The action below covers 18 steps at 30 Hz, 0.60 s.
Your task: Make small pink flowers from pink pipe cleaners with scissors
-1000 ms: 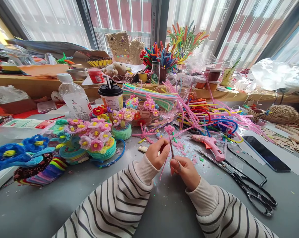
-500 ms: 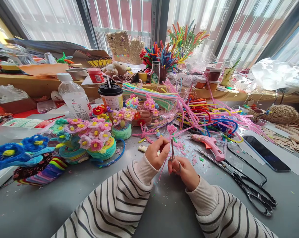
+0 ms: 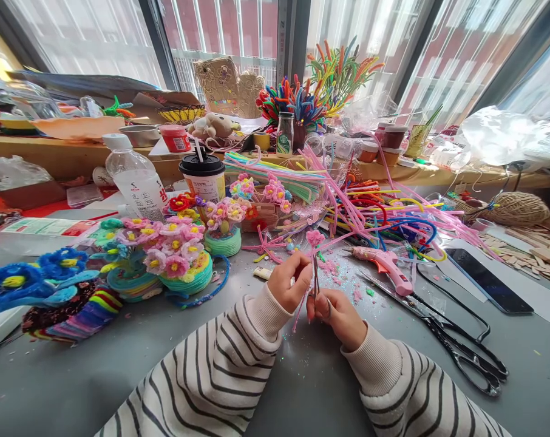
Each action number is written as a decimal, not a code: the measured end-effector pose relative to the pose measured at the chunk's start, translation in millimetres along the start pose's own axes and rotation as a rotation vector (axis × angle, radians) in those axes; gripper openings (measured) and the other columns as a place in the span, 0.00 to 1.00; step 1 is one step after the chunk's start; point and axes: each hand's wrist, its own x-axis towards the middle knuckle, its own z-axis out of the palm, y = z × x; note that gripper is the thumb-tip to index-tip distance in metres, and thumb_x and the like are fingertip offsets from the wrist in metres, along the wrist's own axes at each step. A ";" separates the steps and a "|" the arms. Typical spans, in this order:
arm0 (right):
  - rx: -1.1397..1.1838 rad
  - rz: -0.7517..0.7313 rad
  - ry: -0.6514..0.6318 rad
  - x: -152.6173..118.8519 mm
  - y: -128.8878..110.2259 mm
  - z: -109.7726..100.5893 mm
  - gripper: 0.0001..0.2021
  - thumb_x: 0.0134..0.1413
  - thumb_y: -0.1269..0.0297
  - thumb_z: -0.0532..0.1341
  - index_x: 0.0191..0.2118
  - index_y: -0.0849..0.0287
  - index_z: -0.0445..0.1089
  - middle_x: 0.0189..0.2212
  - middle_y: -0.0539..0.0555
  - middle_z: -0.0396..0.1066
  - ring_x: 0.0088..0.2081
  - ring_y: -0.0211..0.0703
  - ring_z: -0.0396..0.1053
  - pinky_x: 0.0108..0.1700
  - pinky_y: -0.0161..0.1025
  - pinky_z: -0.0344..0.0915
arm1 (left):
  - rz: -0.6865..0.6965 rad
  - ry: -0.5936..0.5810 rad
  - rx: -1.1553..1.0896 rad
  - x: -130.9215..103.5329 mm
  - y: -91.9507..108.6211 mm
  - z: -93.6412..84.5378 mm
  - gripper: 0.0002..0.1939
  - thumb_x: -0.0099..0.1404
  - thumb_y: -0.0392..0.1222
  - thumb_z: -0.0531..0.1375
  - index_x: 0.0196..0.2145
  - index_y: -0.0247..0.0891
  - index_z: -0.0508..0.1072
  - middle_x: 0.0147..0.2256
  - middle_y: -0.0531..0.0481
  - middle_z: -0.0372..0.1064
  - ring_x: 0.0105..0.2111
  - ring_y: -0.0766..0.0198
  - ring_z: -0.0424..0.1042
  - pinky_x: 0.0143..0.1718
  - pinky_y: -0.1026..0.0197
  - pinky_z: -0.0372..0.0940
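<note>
In the middle of the head view, my left hand (image 3: pixel 292 281) is closed in a pinch on a pink pipe-cleaner flower (image 3: pixel 315 238). Its fluffy head sticks up above my fingertips, and a pink stem (image 3: pixel 298 312) hangs below them. My right hand (image 3: pixel 341 315) grips a small pair of scissors (image 3: pixel 316 273) by the finger loops. The thin blades point up, close beneath the flower head; whether they touch it I cannot tell. Pink fluff clippings (image 3: pixel 332 267) lie scattered on the table behind my hands.
Pipe-cleaner flower pots (image 3: pixel 188 276) stand at left, near a bottle (image 3: pixel 136 182) and lidded cup (image 3: pixel 203 179). To the right lie a pink glue gun (image 3: pixel 387 267), large black scissors (image 3: pixel 457 346) and a phone (image 3: pixel 488 280). Loose pipe cleaners (image 3: pixel 375 209) are heaped behind.
Both hands stay almost in place. The small scissors have shifted slightly left, and their blades show a little more apart under the flower head.
</note>
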 end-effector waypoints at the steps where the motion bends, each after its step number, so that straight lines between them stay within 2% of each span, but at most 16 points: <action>1: 0.013 -0.001 -0.008 0.1 -0.2 0.0 0.27 0.44 0.42 0.43 0.17 0.63 0.60 0.13 0.46 0.48 0.16 0.30 0.46 0.18 0.30 0.44 | 0.000 -0.003 0.004 -0.1 0.3 0.1 0.08 0.56 0.40 0.46 0.22 0.36 0.56 0.18 0.57 0.50 0.18 0.73 0.51 0.21 0.68 0.51; 6: 0.036 0.007 -0.029 0.6 -1.2 -0.5 0.26 0.44 0.42 0.42 0.19 0.62 0.59 0.12 0.45 0.46 0.15 0.30 0.44 0.17 0.30 0.43 | -0.002 -0.004 0.020 -0.3 2.1 1.7 0.07 0.55 0.39 0.46 0.22 0.36 0.56 0.17 0.57 0.51 0.18 0.72 0.52 0.22 0.68 0.51; 12: 0.024 -0.003 -0.001 0.8 1.2 -0.7 0.26 0.45 0.42 0.43 0.18 0.62 0.58 0.12 0.45 0.45 0.16 0.30 0.44 0.17 0.31 0.44 | 0.014 -0.075 0.037 0.1 0.0 1.8 0.08 0.56 0.40 0.45 0.22 0.36 0.56 0.16 0.57 0.53 0.18 0.72 0.54 0.22 0.68 0.52; 18: 0.021 -0.004 0.035 0.2 -2.3 -0.9 0.26 0.46 0.44 0.43 0.17 0.63 0.59 0.12 0.45 0.46 0.16 0.30 0.45 0.19 0.31 0.44 | 0.023 -0.066 0.047 -0.4 -1.4 4.3 0.07 0.56 0.39 0.45 0.22 0.36 0.55 0.15 0.58 0.52 0.17 0.73 0.53 0.22 0.68 0.52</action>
